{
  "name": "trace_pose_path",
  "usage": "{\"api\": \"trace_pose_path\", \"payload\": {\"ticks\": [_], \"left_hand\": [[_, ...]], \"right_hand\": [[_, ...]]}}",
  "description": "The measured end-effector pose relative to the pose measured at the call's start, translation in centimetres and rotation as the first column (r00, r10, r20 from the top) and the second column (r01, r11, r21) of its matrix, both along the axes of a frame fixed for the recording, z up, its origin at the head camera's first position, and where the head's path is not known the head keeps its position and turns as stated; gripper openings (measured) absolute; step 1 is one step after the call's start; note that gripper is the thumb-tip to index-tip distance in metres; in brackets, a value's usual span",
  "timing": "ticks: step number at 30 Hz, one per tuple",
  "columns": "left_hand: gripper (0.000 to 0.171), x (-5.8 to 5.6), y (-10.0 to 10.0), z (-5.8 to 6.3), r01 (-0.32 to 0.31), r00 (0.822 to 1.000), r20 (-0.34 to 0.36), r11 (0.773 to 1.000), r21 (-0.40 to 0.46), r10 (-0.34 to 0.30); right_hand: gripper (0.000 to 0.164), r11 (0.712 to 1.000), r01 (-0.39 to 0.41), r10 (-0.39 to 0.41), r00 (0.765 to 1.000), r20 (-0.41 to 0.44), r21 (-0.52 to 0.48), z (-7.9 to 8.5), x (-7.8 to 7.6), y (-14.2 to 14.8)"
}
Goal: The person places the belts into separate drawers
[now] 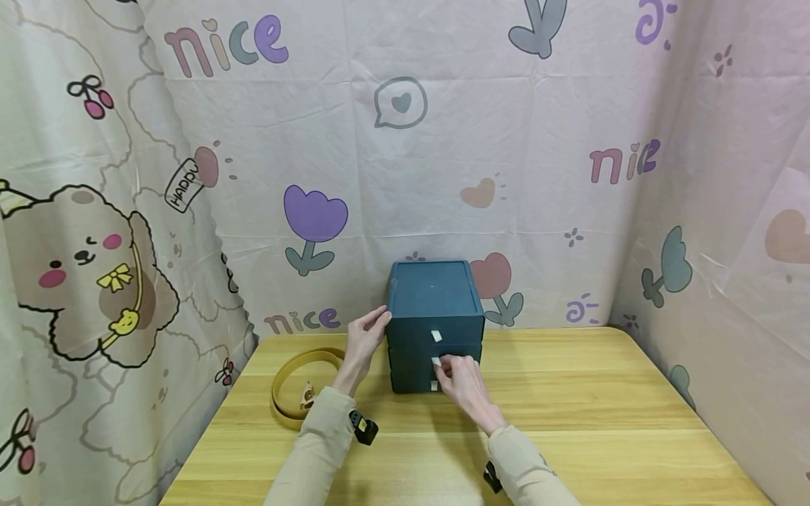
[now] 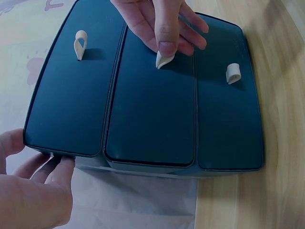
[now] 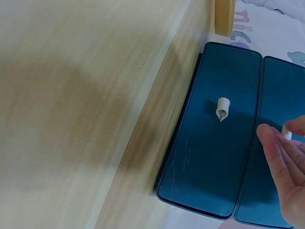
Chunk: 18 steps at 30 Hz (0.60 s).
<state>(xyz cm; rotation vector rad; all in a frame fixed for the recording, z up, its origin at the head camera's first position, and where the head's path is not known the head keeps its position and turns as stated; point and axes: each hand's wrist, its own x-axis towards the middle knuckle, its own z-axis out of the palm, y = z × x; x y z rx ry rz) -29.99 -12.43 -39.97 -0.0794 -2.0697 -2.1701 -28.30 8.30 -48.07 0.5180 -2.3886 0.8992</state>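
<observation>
A dark teal three-drawer box [image 1: 435,289] stands against the back curtain, all its drawers closed. On each drawer front is a small white loop tab. With thumb and fingers, my right hand [image 1: 462,383] pinches the middle loop tab [image 2: 163,61]; it partly hides that tab in the right wrist view. My left hand [image 1: 365,342] rests against the box's upper left corner, one finger at the top edge and others along the side. The top loop tab [image 2: 80,44] and the bottom loop tab [image 3: 222,109] are untouched.
A coiled mustard-yellow belt [image 1: 278,383] with a metal buckle [image 1: 307,396] lies left of the box, partly behind my left forearm. Everything stands on a light wooden table [image 1: 569,407]. Patterned curtains [image 1: 443,154] enclose the back and both sides.
</observation>
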Motion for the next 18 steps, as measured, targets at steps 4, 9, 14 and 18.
{"api": "trace_pose_path", "payload": {"ticks": [4,9,14,18], "left_hand": [[0.045,0.02,0.01,0.05,-0.003,1.0,0.001,1.0,-0.001,0.003],[0.045,-0.03,-0.01,0.0,0.002,1.0,-0.002,1.0,-0.003,-0.002],[0.044,-0.04,-0.01,-0.03,0.002,1.0,-0.003,1.0,-0.002,-0.002],[0.045,0.08,0.0,0.05,0.0,1.0,-0.003,1.0,-0.005,0.0]], "right_hand": [[0.019,1.0,0.002,-0.002,1.0,-0.002,0.003,0.03,0.02,-0.01],[0.016,1.0,0.001,-0.001,1.0,0.001,0.001,0.06,0.04,-0.04],[0.016,1.0,-0.004,0.004,1.0,0.012,-0.005,0.08,0.05,-0.03],[0.018,1.0,-0.004,0.004,1.0,0.004,-0.002,0.08,0.03,0.0]]}}
